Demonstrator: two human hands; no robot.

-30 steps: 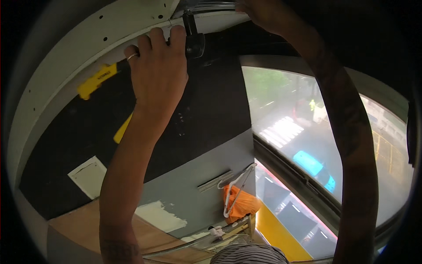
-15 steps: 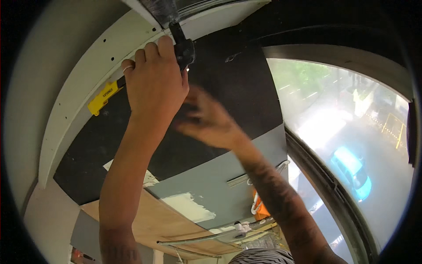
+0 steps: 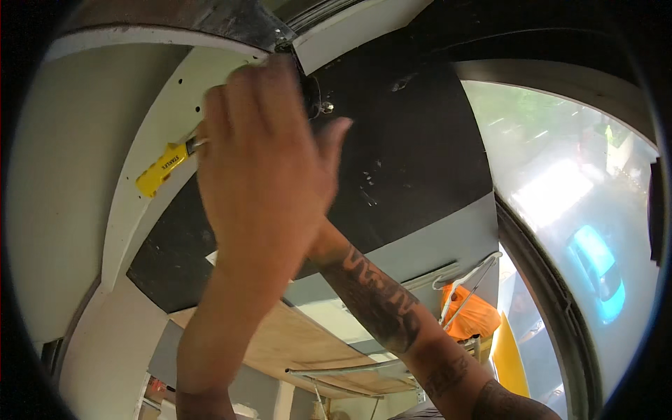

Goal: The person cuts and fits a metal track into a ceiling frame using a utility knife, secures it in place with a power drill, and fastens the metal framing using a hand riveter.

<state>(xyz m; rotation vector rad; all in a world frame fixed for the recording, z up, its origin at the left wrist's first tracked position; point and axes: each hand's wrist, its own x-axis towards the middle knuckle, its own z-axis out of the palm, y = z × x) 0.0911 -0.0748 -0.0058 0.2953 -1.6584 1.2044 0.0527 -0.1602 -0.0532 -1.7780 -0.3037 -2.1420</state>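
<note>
My left hand (image 3: 262,157) is raised at the upper middle, its back toward me. The fingers point up and are smeared by motion; the thumb stands apart. A yellow-handled tool (image 3: 162,170) juts out past the little-finger side, its dark end running in under the hand. It seems gripped there, though the palm is hidden. Beside the fingertips, a black rounded piece (image 3: 312,96) shows at the panel corner; I cannot tell whether it belongs to the tool. Behind my left hand goes my right hand (image 3: 322,241), only its wrist and tattooed forearm showing; its fingers are hidden.
A pale panel edge (image 3: 150,133) with dark holes curves along the left. Behind my hands is a black panel (image 3: 399,154). To the right, a window (image 3: 553,168) looks onto a blue car. An orange bag (image 3: 469,315) hangs lower right, near a metal rail (image 3: 343,369).
My right hand, which was blurred and apart to the right, has moved left behind my left hand. The left thumb has spread outward. The whole view has shifted.
</note>
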